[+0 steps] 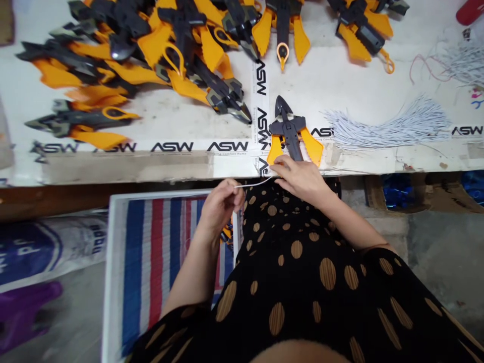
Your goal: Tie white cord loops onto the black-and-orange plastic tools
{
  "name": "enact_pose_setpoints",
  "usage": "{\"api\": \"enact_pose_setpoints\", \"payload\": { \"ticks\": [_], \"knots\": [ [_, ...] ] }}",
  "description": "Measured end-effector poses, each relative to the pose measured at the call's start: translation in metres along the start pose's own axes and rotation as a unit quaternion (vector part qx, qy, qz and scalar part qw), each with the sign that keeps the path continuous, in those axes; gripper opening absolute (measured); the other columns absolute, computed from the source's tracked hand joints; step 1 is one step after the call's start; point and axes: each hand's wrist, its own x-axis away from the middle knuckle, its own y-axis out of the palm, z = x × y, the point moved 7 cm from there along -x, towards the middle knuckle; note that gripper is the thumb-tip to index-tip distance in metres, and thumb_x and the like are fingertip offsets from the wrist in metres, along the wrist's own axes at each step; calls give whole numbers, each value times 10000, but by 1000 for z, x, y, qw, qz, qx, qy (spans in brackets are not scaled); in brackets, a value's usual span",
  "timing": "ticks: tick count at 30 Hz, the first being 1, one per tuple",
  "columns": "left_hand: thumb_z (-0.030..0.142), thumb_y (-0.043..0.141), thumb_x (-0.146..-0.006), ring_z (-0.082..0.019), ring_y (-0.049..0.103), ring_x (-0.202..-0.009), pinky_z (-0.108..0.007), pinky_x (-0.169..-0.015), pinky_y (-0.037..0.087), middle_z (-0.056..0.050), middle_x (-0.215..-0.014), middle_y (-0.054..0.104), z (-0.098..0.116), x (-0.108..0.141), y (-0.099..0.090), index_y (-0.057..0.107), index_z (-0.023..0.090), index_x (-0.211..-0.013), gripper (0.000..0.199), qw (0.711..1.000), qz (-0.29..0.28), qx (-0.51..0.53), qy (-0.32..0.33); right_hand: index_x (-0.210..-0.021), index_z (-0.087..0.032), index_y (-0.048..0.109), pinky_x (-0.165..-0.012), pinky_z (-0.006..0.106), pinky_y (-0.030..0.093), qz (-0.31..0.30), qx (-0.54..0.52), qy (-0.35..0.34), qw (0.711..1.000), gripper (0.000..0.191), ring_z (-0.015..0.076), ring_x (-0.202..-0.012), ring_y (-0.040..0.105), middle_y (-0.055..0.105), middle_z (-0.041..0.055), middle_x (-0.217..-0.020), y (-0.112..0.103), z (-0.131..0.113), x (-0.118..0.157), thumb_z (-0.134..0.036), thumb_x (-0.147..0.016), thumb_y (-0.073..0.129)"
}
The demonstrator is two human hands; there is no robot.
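A dark grey and orange plastic toy [290, 132], shaped like a winged craft, lies at the table's front edge with its pointed nose facing away from me. My right hand [300, 179] rests over its tail end, fingers bent on it and covering that part. In front of the table edge, my left hand [222, 201] pinches a thin white wire [252, 185]. The wire runs from those fingertips toward my right hand, where its far end is hidden. A bundle of similar white wires [389, 128] lies on the table to the right of the toy.
Several more such toys [181, 55] are heaped at the table's back left. Another wire pile [461, 63] and a red object [470, 11] sit at the far right. Below stand a striped-lined container [157, 252], a purple plastic piece [26, 312] and cardboard boxes [434, 194] holding blue items.
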Motion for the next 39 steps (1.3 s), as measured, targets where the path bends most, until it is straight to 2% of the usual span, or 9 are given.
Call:
{"api": "enact_pose_setpoints", "payload": {
  "ticks": [5,10,14,19,23,27,32,35,39],
  "knots": [
    [504,699,-867,-86,341,-354,-225,-384,258,50,-452,418,-5,10,38,521,205,-668,401,998,-54,40,-8,-1175,-196,673,-904,296,535,102,-283,-60,952,276,163,-1026,679,724,80,-1150,9,-27,5,-357,-1056,483],
    [541,680,-908,-83,403,-406,-224,-434,323,36,-534,561,11,10,40,699,207,-853,339,977,104,-109,148,-1085,-181,675,-736,258,570,179,-526,105,824,339,112,-729,668,727,39,-942,27,-13,13,-489,-960,612],
    [414,655,-951,-151,645,-658,-273,-654,483,-38,-749,733,33,8,51,774,223,-909,229,873,103,-372,298,-1013,-175,686,-666,237,563,117,-623,150,759,399,93,-664,633,710,13,-870,33,-4,13,-545,-864,700],
    [258,709,-916,-150,655,-656,-275,-603,404,-28,-807,776,35,4,59,796,304,-983,120,710,5,-560,427,-926,-168,680,-587,216,517,71,-666,190,718,470,76,-596,562,678,-15,-760,37,8,16,-590,-748,789],
    [221,714,-919,-131,661,-658,-267,-596,397,-3,-823,785,36,9,64,774,312,-1008,140,662,-19,-556,502,-871,-172,674,-560,209,478,60,-687,196,697,468,71,-572,527,656,-18,-728,40,9,18,-612,-750,780],
    [317,751,-897,-134,658,-661,-262,-633,447,-13,-748,747,38,7,65,754,248,-859,79,769,45,-466,436,-887,-191,641,-563,221,466,77,-661,174,726,432,81,-577,520,643,-16,-750,36,5,20,-614,-829,706],
    [522,718,-869,-122,546,-531,-256,-556,434,7,-627,613,-5,-13,63,644,195,-724,365,986,-8,-146,83,-903,-209,613,-696,267,499,176,-493,90,847,226,115,-664,589,654,9,-820,11,1,26,-395,-1000,530],
    [553,752,-814,-107,495,-511,-241,-543,406,28,-591,560,-16,-16,65,620,189,-716,400,996,-63,-62,-9,-900,-207,652,-818,295,501,199,-371,31,906,201,162,-856,656,702,55,-912,-2,-4,28,-312,-1004,515],
    [360,773,-831,-123,572,-651,-246,-648,449,4,-700,645,9,-18,54,681,183,-745,217,963,-19,-239,120,-906,-201,672,-706,267,514,122,-436,97,886,190,134,-708,648,707,25,-825,10,4,25,-361,-967,590]
  ]
}}
